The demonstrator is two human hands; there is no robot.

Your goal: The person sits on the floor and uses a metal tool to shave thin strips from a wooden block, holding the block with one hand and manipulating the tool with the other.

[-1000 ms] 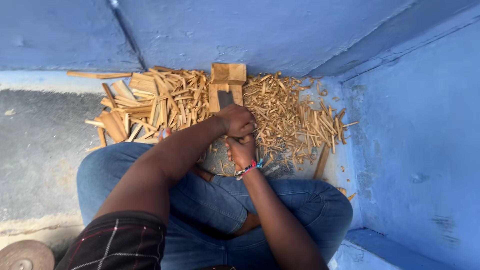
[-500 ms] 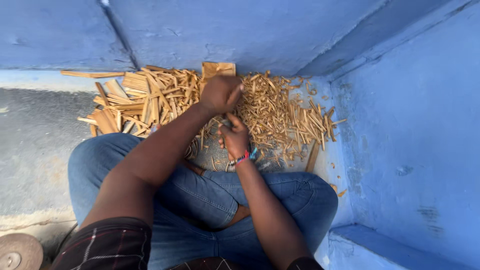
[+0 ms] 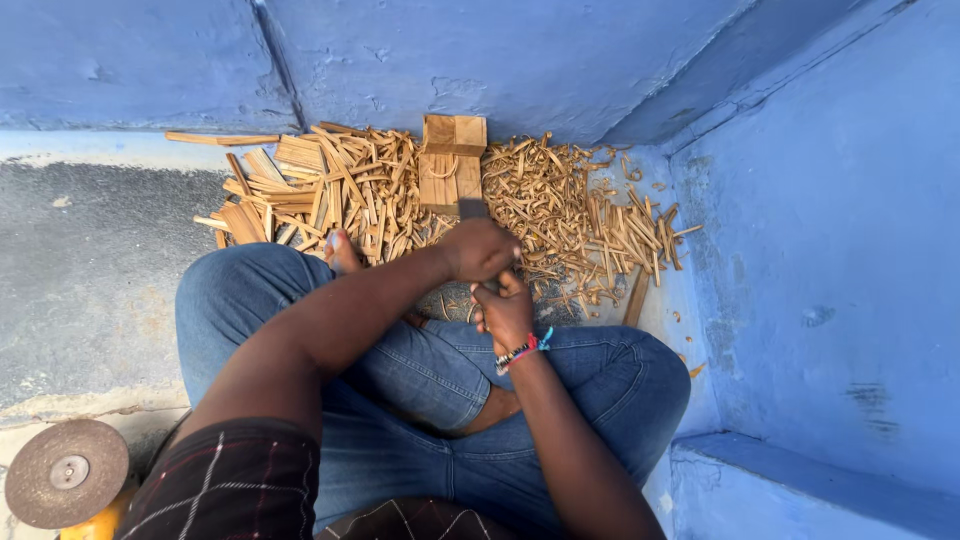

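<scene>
Blade [image 3: 472, 209] just below wooden block [image 3: 452, 160], left hand [image 3: 478, 250] clamped on it, right hand [image 3: 505, 312] closed beneath; keep strokes short.

Gripped in the closed left hand [image 3: 478, 250]: a dark flat blade [image 3: 472, 209], only its blunt upper end showing above the knuckles, pointing away toward the wall. Just beyond that hand, a pale wooden block [image 3: 452, 163], squarish, upright, notched on top, with curled shavings on its face. Pinched under the right hand [image 3: 505, 312], directly below the left: a thin strip of wood [image 3: 492, 287], mostly hidden by fingers.
</scene>
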